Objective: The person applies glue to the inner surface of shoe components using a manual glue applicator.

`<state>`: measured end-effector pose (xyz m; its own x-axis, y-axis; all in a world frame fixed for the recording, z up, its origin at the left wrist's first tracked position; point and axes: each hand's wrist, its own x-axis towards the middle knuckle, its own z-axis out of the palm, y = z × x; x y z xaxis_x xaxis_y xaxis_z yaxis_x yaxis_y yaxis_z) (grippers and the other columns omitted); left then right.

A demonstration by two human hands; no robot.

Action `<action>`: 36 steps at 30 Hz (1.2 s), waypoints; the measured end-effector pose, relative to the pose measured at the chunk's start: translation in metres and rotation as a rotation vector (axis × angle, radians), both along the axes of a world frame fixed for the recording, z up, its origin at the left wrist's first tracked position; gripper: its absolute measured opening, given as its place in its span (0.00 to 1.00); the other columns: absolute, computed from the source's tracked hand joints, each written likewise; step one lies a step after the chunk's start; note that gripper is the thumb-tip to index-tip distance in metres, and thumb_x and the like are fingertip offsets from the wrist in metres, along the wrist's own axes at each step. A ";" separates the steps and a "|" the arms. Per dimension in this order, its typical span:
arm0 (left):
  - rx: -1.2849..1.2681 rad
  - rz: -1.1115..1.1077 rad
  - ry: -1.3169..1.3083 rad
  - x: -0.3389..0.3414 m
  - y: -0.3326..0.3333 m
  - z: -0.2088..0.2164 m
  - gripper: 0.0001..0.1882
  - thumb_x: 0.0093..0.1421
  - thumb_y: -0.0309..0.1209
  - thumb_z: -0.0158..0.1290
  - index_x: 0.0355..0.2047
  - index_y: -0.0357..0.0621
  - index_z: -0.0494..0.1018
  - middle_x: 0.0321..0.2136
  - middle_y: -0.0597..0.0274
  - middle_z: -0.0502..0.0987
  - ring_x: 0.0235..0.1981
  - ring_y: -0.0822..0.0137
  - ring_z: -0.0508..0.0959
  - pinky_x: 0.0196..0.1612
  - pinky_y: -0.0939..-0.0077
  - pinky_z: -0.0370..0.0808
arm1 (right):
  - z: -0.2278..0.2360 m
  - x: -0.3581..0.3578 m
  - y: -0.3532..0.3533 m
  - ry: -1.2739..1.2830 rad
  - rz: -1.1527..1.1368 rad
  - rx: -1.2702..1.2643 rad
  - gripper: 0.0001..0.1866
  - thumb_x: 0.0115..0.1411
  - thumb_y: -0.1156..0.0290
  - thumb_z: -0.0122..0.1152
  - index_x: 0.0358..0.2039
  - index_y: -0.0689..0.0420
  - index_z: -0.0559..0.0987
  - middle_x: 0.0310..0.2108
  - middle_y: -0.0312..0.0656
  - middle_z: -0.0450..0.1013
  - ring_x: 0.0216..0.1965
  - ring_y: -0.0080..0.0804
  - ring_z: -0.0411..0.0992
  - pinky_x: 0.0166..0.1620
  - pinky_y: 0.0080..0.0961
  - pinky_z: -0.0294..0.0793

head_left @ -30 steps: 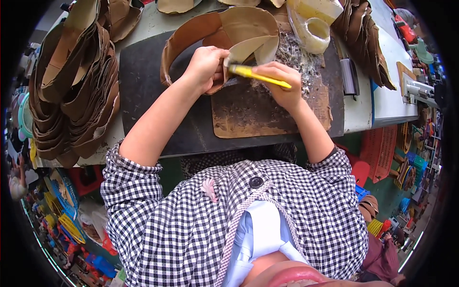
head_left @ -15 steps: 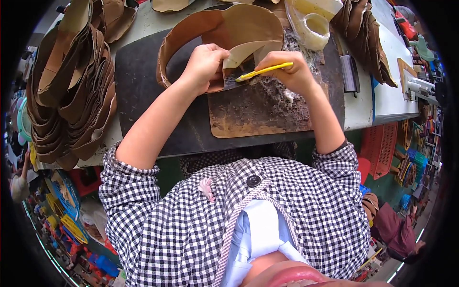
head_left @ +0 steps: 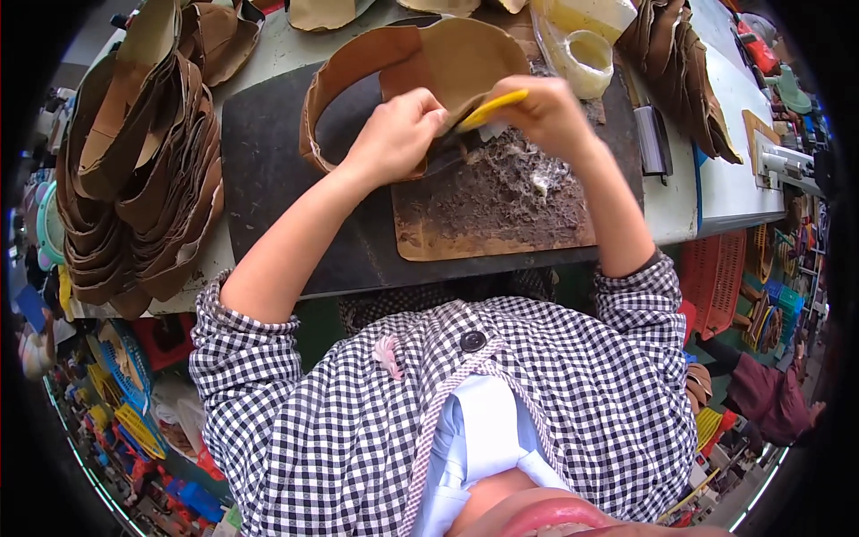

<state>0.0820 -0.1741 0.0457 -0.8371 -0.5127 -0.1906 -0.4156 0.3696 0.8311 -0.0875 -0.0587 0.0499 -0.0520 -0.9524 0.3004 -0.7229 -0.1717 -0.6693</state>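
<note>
A brown leather-like band (head_left: 338, 70) stands on edge in a wide loop on the black mat, its tan inner face showing at the back. My left hand (head_left: 400, 134) is closed, pinching the near edge of the band. Just right of it, my right hand (head_left: 548, 112) is closed on a slim yellow stick-shaped tool (head_left: 490, 109), smeared by motion. The tool's tip points at the band's edge by my left fingertips, and its working end is too blurred to name. Beneath my hands lies a brown board (head_left: 483, 224) crusted with grey-white residue.
Nested brown curved pieces (head_left: 148, 197) are piled at the left, and more brown pieces (head_left: 684, 72) stand at the right. A translucent yellowish container (head_left: 588, 63) sits behind the board. A dark notebook-like object (head_left: 654, 141) lies right of the mat. A red basket (head_left: 713, 273) stands below the table's right edge.
The pale flap that stood up between my hands no longer shows upright. My left hand has shifted slightly right. The right hand with the yellow tool is now blurred and slightly higher.
</note>
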 end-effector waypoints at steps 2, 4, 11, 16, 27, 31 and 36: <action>-0.195 -0.169 0.022 0.012 0.015 0.010 0.15 0.52 0.40 0.45 0.34 0.41 0.67 0.24 0.45 0.72 0.29 0.49 0.73 0.36 0.63 0.69 | 0.014 -0.022 0.012 0.162 -0.175 -0.176 0.06 0.46 0.73 0.59 0.27 0.56 0.76 0.21 0.41 0.72 0.21 0.32 0.70 0.24 0.21 0.68; -0.611 -0.292 0.110 0.033 0.032 0.005 0.24 0.49 0.38 0.47 0.44 0.36 0.61 0.34 0.48 0.72 0.37 0.54 0.72 0.38 0.65 0.69 | 0.023 -0.037 0.033 0.040 -0.377 -0.249 0.07 0.47 0.73 0.60 0.26 0.62 0.76 0.18 0.40 0.72 0.18 0.22 0.69 0.22 0.17 0.66; -1.285 -0.148 0.209 0.018 0.011 0.036 0.01 0.38 0.24 0.46 0.15 0.44 0.66 0.14 0.61 0.70 0.19 0.64 0.72 0.27 0.74 0.67 | -0.012 -0.101 0.030 0.135 -0.749 -0.403 0.07 0.46 0.71 0.60 0.25 0.61 0.77 0.19 0.44 0.72 0.18 0.24 0.70 0.22 0.21 0.66; -1.392 -0.261 0.423 0.036 -0.014 0.129 0.06 0.38 0.23 0.50 0.20 0.45 0.73 0.24 0.67 0.74 0.31 0.67 0.72 0.47 0.67 0.62 | -0.016 -0.120 0.045 -0.056 -0.641 -0.385 0.08 0.47 0.72 0.60 0.24 0.64 0.76 0.19 0.38 0.73 0.22 0.18 0.68 0.26 0.17 0.67; -0.569 -0.042 0.195 0.027 0.005 0.013 0.26 0.46 0.43 0.50 0.43 0.41 0.64 0.36 0.54 0.72 0.40 0.56 0.69 0.43 0.68 0.66 | -0.015 -0.168 0.111 0.029 -0.929 -0.217 0.16 0.54 0.65 0.55 0.31 0.68 0.73 0.27 0.40 0.72 0.27 0.23 0.68 0.33 0.18 0.68; -0.705 0.016 -0.044 0.011 0.040 -0.014 0.26 0.44 0.48 0.51 0.34 0.36 0.67 0.32 0.53 0.71 0.39 0.56 0.67 0.39 0.67 0.68 | -0.020 -0.143 0.105 -0.577 -0.713 -0.360 0.14 0.54 0.66 0.54 0.33 0.67 0.72 0.30 0.38 0.70 0.30 0.21 0.66 0.37 0.16 0.65; -0.627 0.169 0.155 0.010 0.033 -0.028 0.14 0.44 0.38 0.50 0.25 0.39 0.69 0.26 0.55 0.71 0.34 0.57 0.68 0.37 0.68 0.68 | -0.029 -0.140 0.112 -0.817 -0.614 -0.300 0.14 0.54 0.68 0.54 0.36 0.64 0.70 0.32 0.40 0.70 0.33 0.26 0.68 0.39 0.20 0.67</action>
<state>0.0924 -0.1415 0.0179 -0.7295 -0.6137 0.3021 -0.4032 0.7426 0.5348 -0.2272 0.0536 0.0210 -0.7902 -0.5873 0.1750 -0.0923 -0.1682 -0.9814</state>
